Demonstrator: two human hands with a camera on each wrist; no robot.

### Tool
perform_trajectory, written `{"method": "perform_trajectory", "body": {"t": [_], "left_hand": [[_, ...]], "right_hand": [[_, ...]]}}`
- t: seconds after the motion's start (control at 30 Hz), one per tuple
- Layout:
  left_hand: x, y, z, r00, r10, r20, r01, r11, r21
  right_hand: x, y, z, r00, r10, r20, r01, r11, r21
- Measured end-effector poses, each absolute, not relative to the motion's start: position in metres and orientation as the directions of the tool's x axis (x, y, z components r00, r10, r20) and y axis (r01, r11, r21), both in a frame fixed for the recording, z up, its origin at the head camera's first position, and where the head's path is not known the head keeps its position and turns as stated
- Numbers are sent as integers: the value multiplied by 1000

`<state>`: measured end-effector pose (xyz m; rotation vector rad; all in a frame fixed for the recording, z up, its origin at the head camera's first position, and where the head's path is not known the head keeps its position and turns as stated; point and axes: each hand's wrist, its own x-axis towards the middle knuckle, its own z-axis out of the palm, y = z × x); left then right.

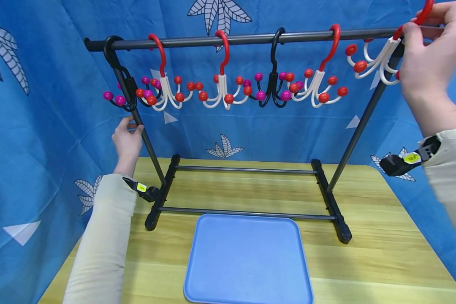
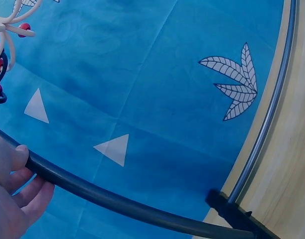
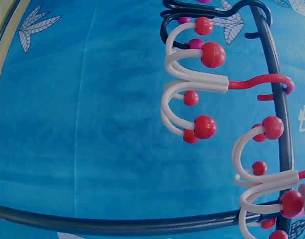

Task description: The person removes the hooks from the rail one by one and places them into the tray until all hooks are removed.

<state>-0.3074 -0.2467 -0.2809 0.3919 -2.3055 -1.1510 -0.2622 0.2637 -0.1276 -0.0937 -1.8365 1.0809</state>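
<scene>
Rack (image 1: pixel 251 39): dark, standing on a wooden table (image 1: pixel 387 261). White hanger (image 1: pixel 389 50), red-hooked, red-balled: at the rail's right end, hook pinched by the right hand (image 1: pixel 433 52); seating on the rail cannot be told. Left hand (image 1: pixel 127 138): thumb and fingers gripping the rack's left upright (image 1: pixel 151 147). Five other hangers (image 1: pixel 222 84), three white, two black: hung leftward along the rail. Blue tray (image 1: pixel 248 259): on the table, front.

Red hook (image 1: pixel 426 12) in right grip (image 1: pixel 437 52); top beyond head view's edge
</scene>
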Motion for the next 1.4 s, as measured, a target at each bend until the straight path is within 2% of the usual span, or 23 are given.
{"method": "perform_trajectory", "body": {"t": [0.3,0.57,0.83,1.2,1.4], "left_hand": [[-306,-248,-279,-836,-451,312,-20,594,804],[-305,-252,-278,-863,-423,275,-26,580,814],[-307,-251,-281,-848,-440,295,-28,593,804],[-306,-251,-283,-844,-446,298,-29,593,805],[-307,-249,-282,-835,-445,323,-14,605,796]], "right_hand": [[-259,268,-125,-583,460,670,-405,550,-730],[-252,262,-126,-582,412,701,-446,559,-699],[-227,254,-133,-607,426,671,-382,583,-717],[-201,247,-163,-617,377,690,-349,656,-670],[-198,243,-188,-646,327,690,-339,686,-643]]}}
